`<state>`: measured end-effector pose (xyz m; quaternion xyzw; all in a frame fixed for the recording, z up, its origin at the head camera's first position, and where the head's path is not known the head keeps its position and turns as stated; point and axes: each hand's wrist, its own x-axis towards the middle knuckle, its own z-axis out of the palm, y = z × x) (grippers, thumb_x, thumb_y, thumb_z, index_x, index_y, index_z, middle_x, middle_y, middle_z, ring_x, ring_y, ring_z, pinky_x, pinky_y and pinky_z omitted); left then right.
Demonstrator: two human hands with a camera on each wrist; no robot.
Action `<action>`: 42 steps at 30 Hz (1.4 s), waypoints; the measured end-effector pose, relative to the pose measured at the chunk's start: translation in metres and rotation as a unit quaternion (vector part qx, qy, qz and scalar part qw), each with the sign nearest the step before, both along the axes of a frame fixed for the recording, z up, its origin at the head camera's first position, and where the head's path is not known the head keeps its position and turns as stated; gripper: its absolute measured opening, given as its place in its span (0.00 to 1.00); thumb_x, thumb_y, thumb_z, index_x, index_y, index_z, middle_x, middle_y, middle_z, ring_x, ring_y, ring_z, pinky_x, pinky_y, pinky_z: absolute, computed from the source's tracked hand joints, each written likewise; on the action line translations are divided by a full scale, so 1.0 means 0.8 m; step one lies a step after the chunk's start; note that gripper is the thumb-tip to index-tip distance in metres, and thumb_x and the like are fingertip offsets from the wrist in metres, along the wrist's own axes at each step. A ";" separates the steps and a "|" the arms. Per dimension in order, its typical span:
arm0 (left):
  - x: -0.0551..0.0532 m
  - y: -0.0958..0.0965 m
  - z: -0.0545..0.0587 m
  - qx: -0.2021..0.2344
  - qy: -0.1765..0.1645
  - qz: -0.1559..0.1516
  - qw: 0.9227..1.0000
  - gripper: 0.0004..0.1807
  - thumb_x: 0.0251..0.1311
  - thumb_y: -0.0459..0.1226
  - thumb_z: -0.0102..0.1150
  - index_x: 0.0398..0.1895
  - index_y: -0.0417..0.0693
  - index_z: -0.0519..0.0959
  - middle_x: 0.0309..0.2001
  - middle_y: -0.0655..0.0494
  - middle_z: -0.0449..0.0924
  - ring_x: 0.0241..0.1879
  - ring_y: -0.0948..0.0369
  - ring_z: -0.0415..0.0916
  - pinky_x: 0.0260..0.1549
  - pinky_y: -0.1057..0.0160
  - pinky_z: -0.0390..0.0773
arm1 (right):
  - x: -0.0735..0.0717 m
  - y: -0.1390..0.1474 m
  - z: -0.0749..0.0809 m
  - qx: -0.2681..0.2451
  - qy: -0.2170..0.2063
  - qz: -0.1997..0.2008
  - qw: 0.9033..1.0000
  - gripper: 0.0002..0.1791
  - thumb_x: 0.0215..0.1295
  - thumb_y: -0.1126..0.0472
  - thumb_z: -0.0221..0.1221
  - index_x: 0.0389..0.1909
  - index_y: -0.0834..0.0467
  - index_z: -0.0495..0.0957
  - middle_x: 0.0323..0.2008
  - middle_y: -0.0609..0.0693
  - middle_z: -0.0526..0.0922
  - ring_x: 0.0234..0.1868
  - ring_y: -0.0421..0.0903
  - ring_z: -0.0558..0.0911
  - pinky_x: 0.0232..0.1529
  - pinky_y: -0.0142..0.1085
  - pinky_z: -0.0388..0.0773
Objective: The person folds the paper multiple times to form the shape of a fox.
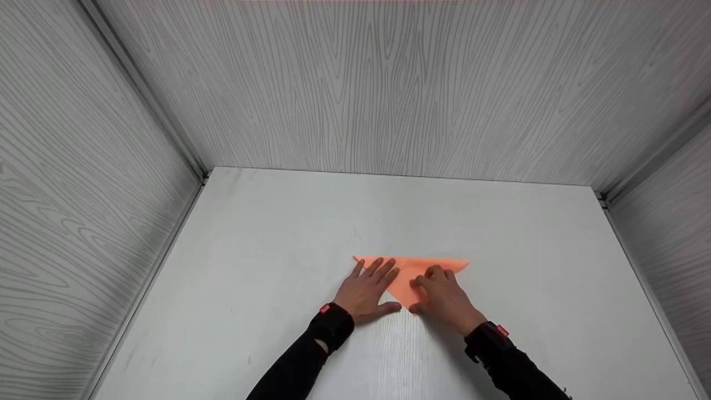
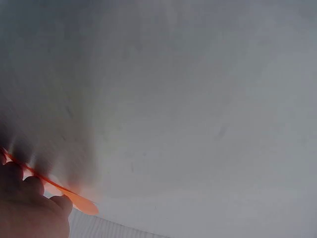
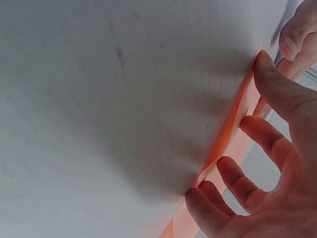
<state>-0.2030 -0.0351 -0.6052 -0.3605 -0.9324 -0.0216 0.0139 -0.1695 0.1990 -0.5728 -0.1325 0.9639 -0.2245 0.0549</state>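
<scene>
A sheet of orange paper (image 1: 404,284), folded into a triangle, lies on the white table with its long edge away from me and one corner toward me. My left hand (image 1: 366,291) rests flat on its left part, fingers spread and thumb out to the side. On the right part, my right hand (image 1: 447,300) touches the paper with bent, spread fingertips. The right thumb is at the near corner. In the right wrist view, the paper's edge (image 3: 227,136) stands slightly raised along the fingertips. The left wrist view shows the paper's end (image 2: 85,204) past the left fingers.
The white tabletop (image 1: 266,233) extends around the paper. A grey wood-grain panel (image 1: 355,89) rises behind it, with side panels at the left (image 1: 83,222) and right (image 1: 666,222). Both wrists wear black bands.
</scene>
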 end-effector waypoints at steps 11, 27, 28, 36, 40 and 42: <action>-0.014 -0.027 0.000 -0.003 -0.012 0.052 0.999 0.48 0.71 0.70 0.45 0.85 0.52 0.58 0.85 0.57 0.57 0.84 0.54 0.56 0.81 0.45 0.58 | -0.001 -0.004 0.003 0.014 -0.001 -0.002 1.000 0.26 0.57 0.54 0.78 0.53 0.60 0.84 0.53 0.63 0.76 0.54 0.63 0.73 0.52 0.54 0.80; -0.024 -0.066 0.005 0.017 -0.027 0.134 0.991 0.50 0.70 0.70 0.47 0.82 0.44 0.61 0.84 0.50 0.58 0.84 0.50 0.55 0.80 0.36 0.56 | 0.003 0.000 0.003 -0.005 -0.005 -0.002 1.000 0.24 0.58 0.54 0.77 0.53 0.59 0.83 0.54 0.61 0.75 0.57 0.63 0.71 0.52 0.53 0.80; -0.024 -0.065 0.005 0.017 -0.020 0.140 0.990 0.51 0.70 0.70 0.48 0.82 0.42 0.62 0.84 0.49 0.58 0.84 0.50 0.56 0.80 0.37 0.56 | 0.003 0.000 0.003 -0.005 -0.006 0.000 1.000 0.24 0.59 0.54 0.77 0.54 0.59 0.83 0.54 0.61 0.75 0.57 0.63 0.71 0.53 0.52 0.80; -0.017 -0.039 0.020 0.038 0.022 0.162 0.986 0.49 0.72 0.67 0.50 0.80 0.40 0.64 0.84 0.44 0.58 0.84 0.49 0.56 0.80 0.38 0.59 | 0.003 0.000 0.004 -0.005 -0.009 -0.010 1.000 0.23 0.57 0.56 0.77 0.52 0.59 0.84 0.53 0.61 0.75 0.57 0.64 0.71 0.50 0.52 0.81; -0.009 -0.015 0.025 0.038 -0.017 0.103 0.994 0.44 0.75 0.64 0.49 0.83 0.49 0.61 0.85 0.48 0.57 0.85 0.49 0.55 0.80 0.39 0.59 | 0.002 -0.002 0.003 0.016 0.003 -0.002 1.000 0.25 0.57 0.52 0.78 0.52 0.59 0.84 0.53 0.62 0.76 0.55 0.64 0.73 0.52 0.54 0.81; -0.006 -0.006 0.025 0.036 -0.041 0.083 0.995 0.43 0.76 0.63 0.48 0.84 0.50 0.60 0.85 0.49 0.56 0.85 0.50 0.54 0.80 0.39 0.59 | 0.000 -0.003 0.002 0.024 0.008 0.003 1.000 0.26 0.57 0.51 0.78 0.52 0.59 0.85 0.53 0.63 0.76 0.55 0.64 0.74 0.53 0.55 0.81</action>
